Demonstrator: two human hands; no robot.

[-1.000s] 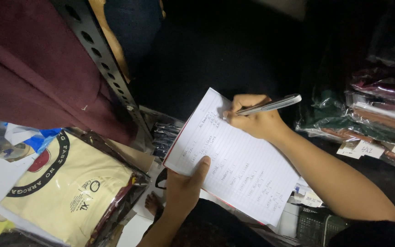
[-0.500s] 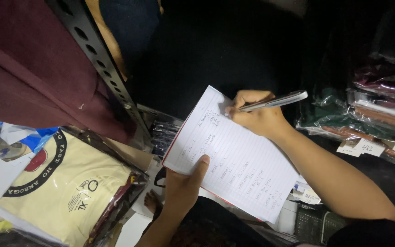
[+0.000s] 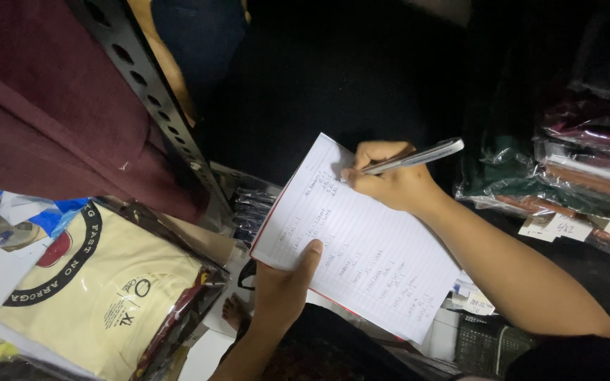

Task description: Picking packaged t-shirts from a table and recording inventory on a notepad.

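Notebook (image 3: 361, 247) edge held by left hand (image 3: 284, 282), shelf post (image 3: 157, 99) near.

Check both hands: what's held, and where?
Left hand holds the notebook by its lower edge; right hand grips the silver pen near its tip.

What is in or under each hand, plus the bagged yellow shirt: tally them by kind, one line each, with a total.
Hands: 2, the left hand and the right hand
Notepads: 1, the lined notepad, held from below by the left hand
Pens: 1, the silver pen, in the right hand's grip
Bagged yellow shirts: 1, the yellow shirt
Total: 5
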